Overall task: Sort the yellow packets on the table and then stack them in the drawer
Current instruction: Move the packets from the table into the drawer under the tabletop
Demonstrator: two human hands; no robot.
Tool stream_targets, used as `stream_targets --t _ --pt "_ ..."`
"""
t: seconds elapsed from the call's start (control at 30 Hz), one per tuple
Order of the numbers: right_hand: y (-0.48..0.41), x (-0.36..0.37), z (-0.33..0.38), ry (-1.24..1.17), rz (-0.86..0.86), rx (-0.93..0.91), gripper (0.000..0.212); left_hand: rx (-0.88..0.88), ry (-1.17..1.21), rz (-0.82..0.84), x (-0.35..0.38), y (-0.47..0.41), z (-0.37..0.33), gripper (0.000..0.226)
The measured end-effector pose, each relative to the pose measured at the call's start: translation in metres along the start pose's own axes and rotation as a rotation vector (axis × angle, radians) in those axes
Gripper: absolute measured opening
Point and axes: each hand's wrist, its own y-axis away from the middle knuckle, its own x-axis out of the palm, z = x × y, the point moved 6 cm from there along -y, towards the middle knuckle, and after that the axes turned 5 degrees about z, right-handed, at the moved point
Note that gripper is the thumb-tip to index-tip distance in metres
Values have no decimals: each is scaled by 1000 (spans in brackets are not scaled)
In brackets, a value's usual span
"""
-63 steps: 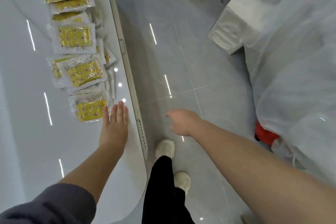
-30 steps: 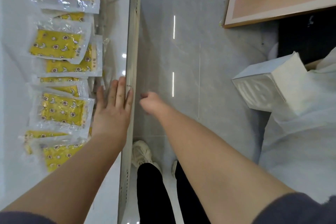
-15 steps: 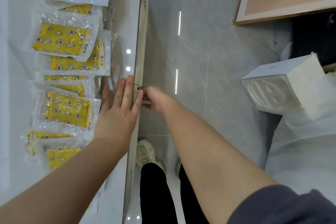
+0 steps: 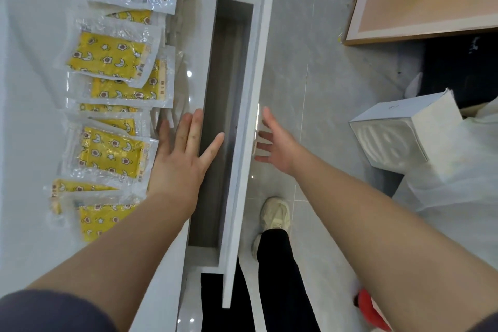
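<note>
The left grip (image 4: 183,153) lies flat and wide, fingers straight and spread, palm down on the edge of the bench (image 4: 29,94). Its thumb reaches out over the open drawer (image 4: 223,105), and it holds nothing. The right grip (image 4: 275,143) is wide too, fingers splayed and holding nothing, just beside the outer face of the drawer front; I cannot tell whether it touches there. The yellow packets (image 4: 110,151) lie on the bench just left of the left grip, overlapping in a loose row. A white box (image 4: 396,132) sits on the floor (image 4: 310,62) to the right, well apart.
</note>
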Motion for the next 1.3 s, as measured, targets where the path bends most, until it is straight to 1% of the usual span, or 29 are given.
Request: stream_targets --t 0.03,0.1,0.13,0.17,0.2,0.27,0.33,0.5,0.73,0.9,0.97,1.0,1.1,1.17,1.2,1.23,1.3 --pt "8 1 3 48 12 -11 77 -4 -5 2 0 0 0 140" --pt "15 8 6 307 -31 -17 88 -8 -15 6 -1 1 0 140" --pt "16 13 7 446 -71 -17 87 -9 -20 6 -1 1 0 140" --pt "18 19 9 539 -109 -23 82 -7 -26 6 -1 1 0 139" --pt "18 23 10 577 -138 -37 74 -4 -32 4 -1 2 1 138" --pt "18 30 12 559 -158 -59 59 -1 -41 6 0 2 1 137" --pt "19 31 12 555 -155 -51 52 -2 -49 14 0 1 1 136" --pt "26 5 13 539 -164 -28 54 -3 -57 14 -1 0 -1 134" --pt "39 -42 13 539 -193 5 45 5 -50 12 1 -2 -1 137" --pt "40 -48 13 525 -181 6 44 -13 -60 20 -1 0 -3 134" --pt "42 -46 11 530 -211 -21 46 -14 -76 0 -3 0 -4 131" --pt "44 -45 11 551 -242 -51 50 -12 -85 -10 -5 2 -5 128" --pt "62 -40 4 598 -372 -144 70 -12 -80 -26 -8 17 -15 117" --pt "83 -33 -1 629 -472 -200 73 6 -66 -58 -8 35 -26 112" --pt "94 -27 -2 683 -514 -237 71 12 -12 -100 -5 46 -31 108" --pt "106 -20 -3 755 -543 -276 67 13 86 -176 -3 59 -35 101" --pt "125 -1 -6 896 -567 -369 60 -78 352 -381 5 88 -27 71"
